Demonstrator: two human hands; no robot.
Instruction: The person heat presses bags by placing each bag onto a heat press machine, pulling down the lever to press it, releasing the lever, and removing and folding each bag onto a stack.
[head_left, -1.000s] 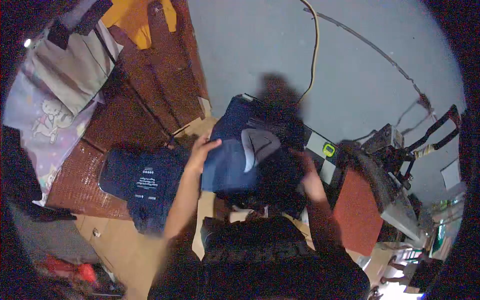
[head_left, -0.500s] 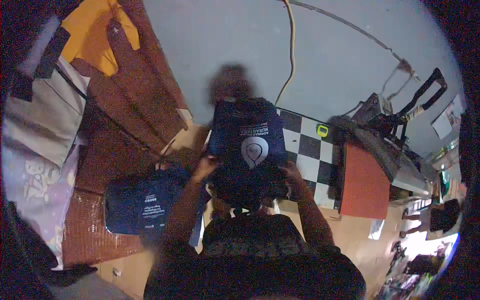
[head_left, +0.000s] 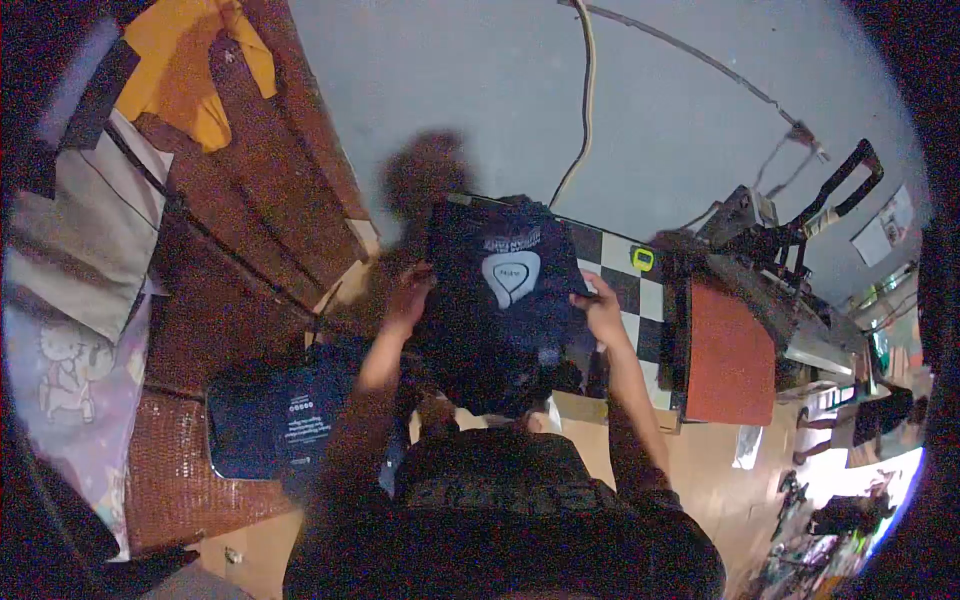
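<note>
A navy cloth garment with a white round print and small lettering lies spread on the surface in front of me. At its left edge is my left hand, in shadow, its fingers bent against the cloth. My right hand pinches the garment's right edge between thumb and fingers. Lower left, another dark blue cloth with small white print rests on the brown woven surface.
A black-and-white checkered surface holds a yellow-green device. Beside it lies a red-orange panel. Black handled equipment stands at right. Yellow cloth and patterned fabric hang left. A person is far right.
The garment, tilted and blurred in my hands a second ago, now lies flatter with its print facing up. Since half a second ago, both hands have moved up along its sides.
</note>
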